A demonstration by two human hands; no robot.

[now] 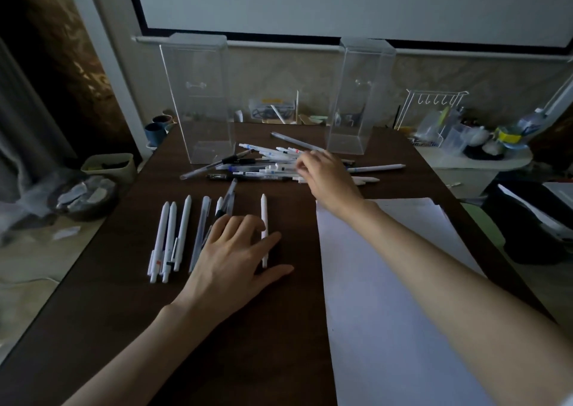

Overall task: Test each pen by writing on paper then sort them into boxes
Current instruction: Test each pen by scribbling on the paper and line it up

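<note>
A loose pile of pens (266, 165) lies across the far middle of the dark table (130, 328). My right hand (325, 177) reaches onto the pile's right end, fingers curled down among the pens; whether it grips one is hidden. Nearer, several pens lie in a row (173, 235), with one white pen (264, 216) apart to the right. My left hand (235, 257) rests flat on the table, fingers spread over the row's right end and touching the white pen. White paper (397, 297) lies at the right. Two clear boxes (198, 102) (356, 98) stand at the back.
Cups (156, 128) stand at the table's far left corner. A small bin (108, 165) and a bowl of scraps (83, 195) sit left of the table. A white wire rack (434, 111) and cluttered containers stand at the back right. A projection screen hangs behind.
</note>
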